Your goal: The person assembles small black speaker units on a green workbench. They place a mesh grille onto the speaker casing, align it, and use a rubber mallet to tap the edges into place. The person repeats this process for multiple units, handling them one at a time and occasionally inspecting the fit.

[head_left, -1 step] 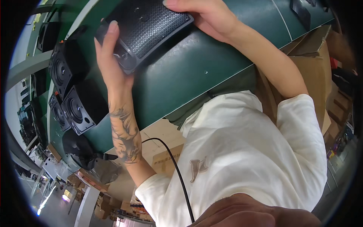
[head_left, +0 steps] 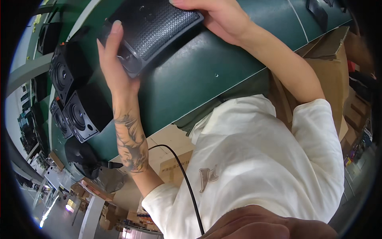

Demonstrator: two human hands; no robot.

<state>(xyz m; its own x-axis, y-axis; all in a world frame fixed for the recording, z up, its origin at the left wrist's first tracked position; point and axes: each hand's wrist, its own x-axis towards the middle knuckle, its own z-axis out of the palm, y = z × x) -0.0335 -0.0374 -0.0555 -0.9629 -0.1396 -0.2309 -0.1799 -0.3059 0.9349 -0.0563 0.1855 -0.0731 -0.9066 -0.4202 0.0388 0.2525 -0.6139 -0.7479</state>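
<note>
A black speaker (head_left: 161, 34) with a metal mesh grille is between my two hands at the top of the head view, over the green tabletop (head_left: 179, 75). My left hand (head_left: 115, 55) grips its left end, thumb on the front face and fingers behind. At the upper right, my right hand (head_left: 217, 18) holds the other end, thumb along the grille's top edge. The speaker's upper edge runs out of the picture, and most of the fingers behind it are hidden.
Several black speakers without grilles, one of them a near speaker (head_left: 81, 115), stand on the table to the left. A dark flat piece (head_left: 317, 15) lies at the far right. An open cardboard box (head_left: 326, 75) stands by my right arm. A black cable (head_left: 185, 175) hangs before my shirt.
The speaker and my left hand have shifted very slightly to the left. Both hands keep their hold.
</note>
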